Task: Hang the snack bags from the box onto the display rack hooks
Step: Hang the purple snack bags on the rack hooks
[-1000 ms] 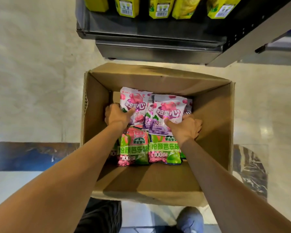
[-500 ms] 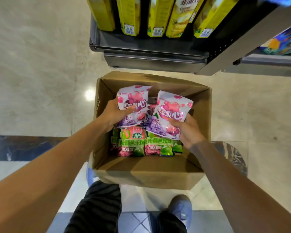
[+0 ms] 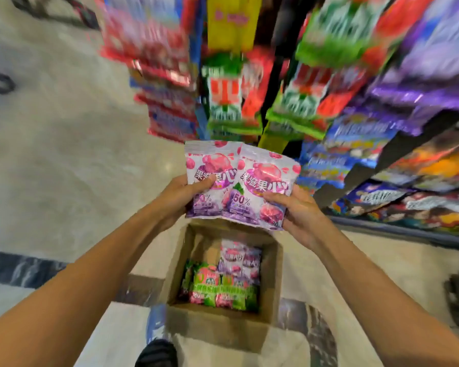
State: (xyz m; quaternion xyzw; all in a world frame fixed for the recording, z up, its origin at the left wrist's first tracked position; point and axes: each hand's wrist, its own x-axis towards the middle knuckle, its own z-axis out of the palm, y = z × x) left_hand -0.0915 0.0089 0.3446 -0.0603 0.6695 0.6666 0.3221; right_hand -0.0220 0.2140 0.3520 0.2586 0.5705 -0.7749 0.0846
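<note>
My left hand (image 3: 178, 197) grips a pink and purple snack bag (image 3: 210, 168) by its lower left edge. My right hand (image 3: 297, 215) grips a second pink and purple snack bag (image 3: 263, 186) of the same kind, overlapping the first on its right. Both bags are held upright, side by side, well above the open cardboard box (image 3: 223, 329) on the floor. Inside the box lie more pink and purple bags (image 3: 239, 258) and green and pink bags (image 3: 220, 290). The display rack (image 3: 231, 75) with hanging bags rises ahead, blurred.
Shelves of purple, blue and orange packets (image 3: 408, 154) run along the right. A pale marble floor (image 3: 64, 154) spreads to the left, with a dark stripe (image 3: 19, 268) across it. My shoe (image 3: 157, 353) shows below the box.
Both hands have lifted the two pink and purple bags out of the box and up. The view has swung up from the box toward the rack.
</note>
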